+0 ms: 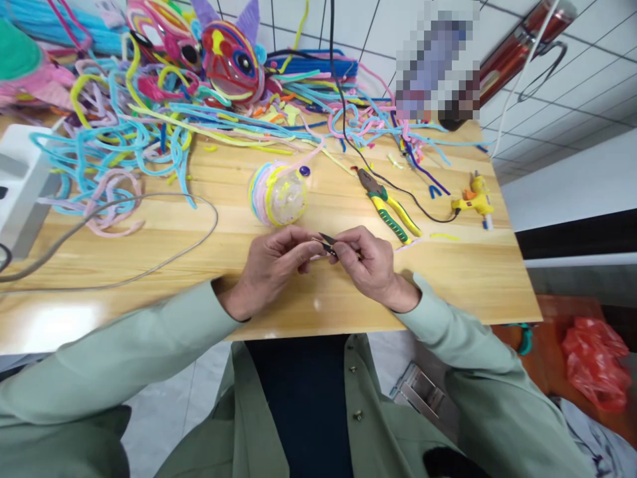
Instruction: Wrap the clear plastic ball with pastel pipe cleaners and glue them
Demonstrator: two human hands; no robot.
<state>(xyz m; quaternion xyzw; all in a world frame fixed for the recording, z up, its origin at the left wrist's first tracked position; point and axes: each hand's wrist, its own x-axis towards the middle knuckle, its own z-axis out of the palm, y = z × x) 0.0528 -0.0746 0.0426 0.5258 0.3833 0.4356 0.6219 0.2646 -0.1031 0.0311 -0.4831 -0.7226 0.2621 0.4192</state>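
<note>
My two hands meet close together above the front part of the table. In my right hand is a small pair of dark-bladed scissors, with the blades pointing left. My left hand is closed in a pinch at the blade tips; what sits between its fingers is too small to make out. Just beyond my left hand, a clear round ball lies on the table, partly wrapped in yellow, pink and blue fuzzy pipe cleaners. A dark blue bead is by its upper right side.
Green-and-yellow pliers lie right of the ball, near a yellow glue gun. Tangled pipe cleaners and a decorated animal-like ball fill the back. A white box and grey cable are at left.
</note>
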